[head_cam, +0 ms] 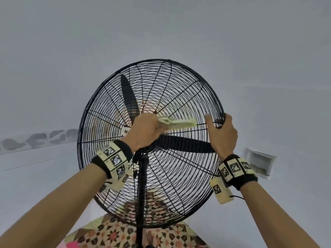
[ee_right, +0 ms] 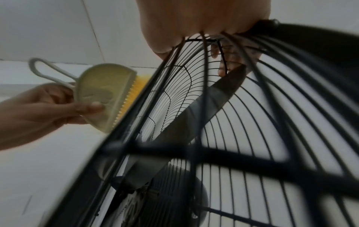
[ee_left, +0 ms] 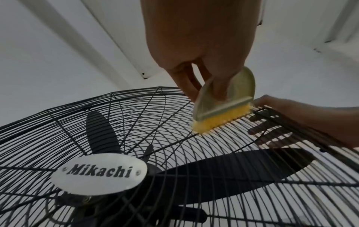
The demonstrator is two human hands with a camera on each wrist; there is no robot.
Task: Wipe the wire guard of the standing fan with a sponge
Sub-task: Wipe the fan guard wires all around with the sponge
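1. Left hand [head_cam: 146, 130]: fingers [ee_right: 91, 107] grip the sponge [ee_left: 221, 121] by its pale holder; yellow pad pressed against the wire guard [head_cam: 179, 176] just beyond the fingertips.
2. Right hand [head_cam: 222, 133]: fingers [ee_left: 260, 130] curl round the guard's rim [head_cam: 217, 97], near the sponge.
3. Black blades [head_cam: 184, 144] sit behind the wires.

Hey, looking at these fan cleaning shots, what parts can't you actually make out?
- Fan base: head view, the pole runs off the bottom edge.
- Right hand fingers: head view, curled behind the guard rim; right wrist view, partly screened by wires.
- Sponge contact face: left wrist view, pressed into the wires under its green holder.
- Left hand fingertips: head view, hidden behind the hand.
- Motor housing: right wrist view, blurred.
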